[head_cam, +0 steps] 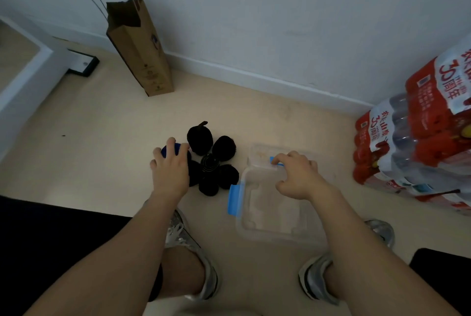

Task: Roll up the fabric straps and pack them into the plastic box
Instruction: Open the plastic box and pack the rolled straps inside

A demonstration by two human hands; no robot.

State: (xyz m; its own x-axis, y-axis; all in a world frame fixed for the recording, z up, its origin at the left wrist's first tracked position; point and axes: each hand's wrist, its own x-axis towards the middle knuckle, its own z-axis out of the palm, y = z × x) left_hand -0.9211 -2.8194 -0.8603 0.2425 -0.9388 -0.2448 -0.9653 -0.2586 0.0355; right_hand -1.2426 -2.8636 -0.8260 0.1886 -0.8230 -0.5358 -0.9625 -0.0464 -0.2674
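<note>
Several rolled black fabric straps (212,160) lie in a cluster on the beige floor. My left hand (169,170) reaches over the cluster's left side and its fingers curl round a blue roll (168,152). To the right sits a clear plastic box (270,211) with blue clips; one blue clip (234,199) shows on its left side. My right hand (298,175) is at the box's far rim, fingers pinching the far blue clip (274,161). The box looks empty inside.
A tall brown paper bag (142,48) stands against the wall at the back left. Shrink-wrapped packs of water bottles (418,142) are stacked at the right. My two feet in grey shoes (193,252) stand near the box. A white door frame lies far left.
</note>
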